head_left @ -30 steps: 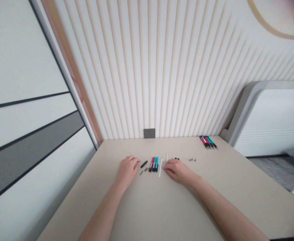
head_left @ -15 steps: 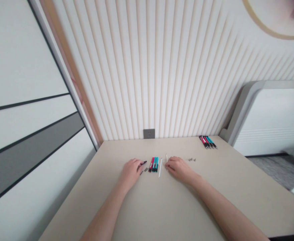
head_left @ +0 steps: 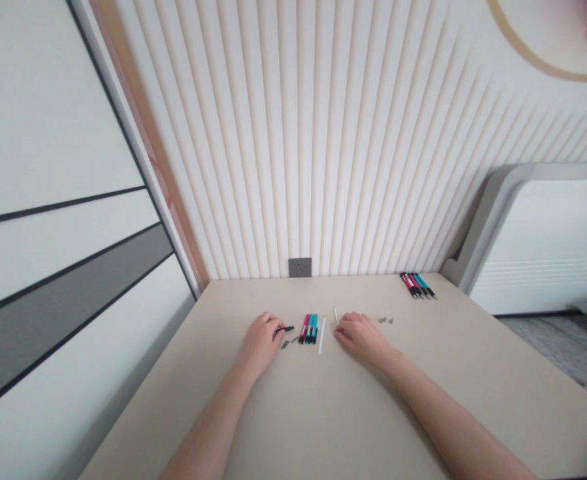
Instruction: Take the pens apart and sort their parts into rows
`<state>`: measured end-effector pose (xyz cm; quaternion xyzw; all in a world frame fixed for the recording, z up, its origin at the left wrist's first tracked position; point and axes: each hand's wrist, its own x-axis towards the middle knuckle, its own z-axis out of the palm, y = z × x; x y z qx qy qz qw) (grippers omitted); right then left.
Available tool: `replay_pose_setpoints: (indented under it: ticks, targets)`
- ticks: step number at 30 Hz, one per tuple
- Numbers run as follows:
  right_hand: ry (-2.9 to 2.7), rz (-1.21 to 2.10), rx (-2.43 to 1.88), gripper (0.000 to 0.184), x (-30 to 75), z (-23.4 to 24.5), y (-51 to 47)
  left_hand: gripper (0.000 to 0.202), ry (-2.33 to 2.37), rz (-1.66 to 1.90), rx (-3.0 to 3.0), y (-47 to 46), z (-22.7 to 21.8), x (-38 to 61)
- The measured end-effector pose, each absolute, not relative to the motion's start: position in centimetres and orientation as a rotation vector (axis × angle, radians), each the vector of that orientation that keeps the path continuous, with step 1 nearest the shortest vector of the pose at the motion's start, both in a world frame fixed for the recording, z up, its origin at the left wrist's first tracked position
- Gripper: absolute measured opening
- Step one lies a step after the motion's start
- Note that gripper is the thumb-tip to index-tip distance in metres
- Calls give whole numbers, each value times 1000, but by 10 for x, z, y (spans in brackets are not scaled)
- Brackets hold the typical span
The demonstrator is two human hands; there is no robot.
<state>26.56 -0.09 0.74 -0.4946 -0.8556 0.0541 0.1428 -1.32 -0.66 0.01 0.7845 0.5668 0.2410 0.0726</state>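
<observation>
My left hand [head_left: 259,339] rests on the beige table [head_left: 323,413], its fingers pinched on a small black pen part [head_left: 287,329]. Just right of it lie tiny grey pieces [head_left: 288,343], then a row of red and teal pen barrels [head_left: 309,328] and a white refill tube [head_left: 321,334]. My right hand [head_left: 361,335] lies curled on the table right of the tube, fingertips beside a short white stick [head_left: 335,315]. What its fingers cover is hidden.
Several assembled pens [head_left: 417,285] lie at the far right of the table near the wall. A few small grey parts [head_left: 384,321] sit right of my right hand. A grey wall socket [head_left: 299,267] is behind the table, a white cabinet [head_left: 543,240] to the right.
My left hand has slid right and closed on the black pen part, lifting its end. My right hand has shifted slightly and now covers the small black piece seen beside it.
</observation>
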Motion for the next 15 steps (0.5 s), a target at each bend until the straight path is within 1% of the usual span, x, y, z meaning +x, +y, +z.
replay_pose_setpoints:
  ticks: [8,11,15]
  targets:
    - [-2368,108,-1236,22,265,-2,2,13,1606,853,2359,-7,-1,-11]
    - [-2333,93,-1134,22,261,-2,0,14,1442,897,2417,-11,6,-7]
    - [-2315,75,-987,28,251,2,-9,14,1154,864,2502,-17,12,2]
